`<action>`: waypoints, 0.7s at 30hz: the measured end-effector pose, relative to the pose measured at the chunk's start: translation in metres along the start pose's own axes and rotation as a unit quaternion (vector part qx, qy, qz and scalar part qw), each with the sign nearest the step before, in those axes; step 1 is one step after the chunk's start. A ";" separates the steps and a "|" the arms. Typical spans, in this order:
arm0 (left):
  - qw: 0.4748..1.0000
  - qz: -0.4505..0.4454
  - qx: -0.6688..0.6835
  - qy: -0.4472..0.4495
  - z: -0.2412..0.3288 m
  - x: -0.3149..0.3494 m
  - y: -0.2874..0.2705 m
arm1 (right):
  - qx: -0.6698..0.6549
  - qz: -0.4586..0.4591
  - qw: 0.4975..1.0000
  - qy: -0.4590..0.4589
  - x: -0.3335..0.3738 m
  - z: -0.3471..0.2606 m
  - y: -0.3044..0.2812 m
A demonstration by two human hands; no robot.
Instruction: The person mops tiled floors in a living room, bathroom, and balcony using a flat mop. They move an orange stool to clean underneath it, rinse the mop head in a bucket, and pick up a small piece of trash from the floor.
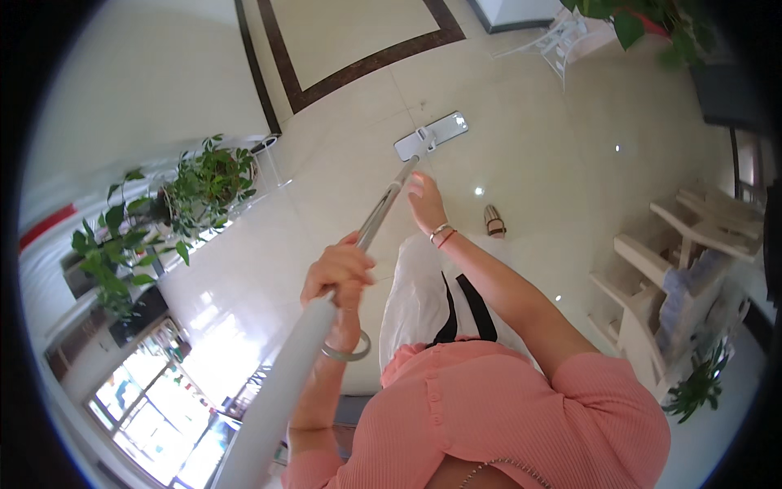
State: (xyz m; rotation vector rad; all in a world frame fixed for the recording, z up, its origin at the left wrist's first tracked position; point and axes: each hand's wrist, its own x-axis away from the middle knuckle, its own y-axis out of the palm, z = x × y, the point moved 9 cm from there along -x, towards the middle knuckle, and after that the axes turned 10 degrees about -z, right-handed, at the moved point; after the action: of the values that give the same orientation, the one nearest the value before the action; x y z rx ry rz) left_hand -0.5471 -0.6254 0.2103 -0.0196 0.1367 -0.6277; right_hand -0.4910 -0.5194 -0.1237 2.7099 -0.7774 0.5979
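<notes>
A flat mop slants across the view, its long grey-and-white pole (pixel 277 383) running from the lower left up to a light rectangular mop head (pixel 450 128) on the floor. My left hand (pixel 338 273) is wrapped round the pole at the end of its thick white sleeve, with a bangle on the wrist. Farther down the pole, my right hand (pixel 424 204) is right beside the thin metal part, its fingers loosely bent and not wrapped over it. Whether its fingertips touch the pole is hard to see. A bracelet and a red string circle that wrist.
Green potted plants (pixel 208 175) stand along the left wall. Pale wooden furniture (pixel 643 277) is at the right, with another plant (pixel 700 383) near it. A white metal stand (pixel 558 41) is at the far right. Shiny tiles (pixel 529 163) with a dark border strip (pixel 358 77) cover the floor.
</notes>
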 end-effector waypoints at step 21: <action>0.958 0.265 -0.102 -0.037 -0.034 0.127 0.071 | -0.256 -0.116 0.835 0.474 0.045 0.061 0.020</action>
State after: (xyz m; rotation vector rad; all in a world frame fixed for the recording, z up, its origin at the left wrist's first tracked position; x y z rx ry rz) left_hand -0.4087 -0.6416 0.1571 -0.2003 0.1267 -0.0746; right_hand -0.4481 -0.5777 -0.1537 1.6432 -0.2584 1.2838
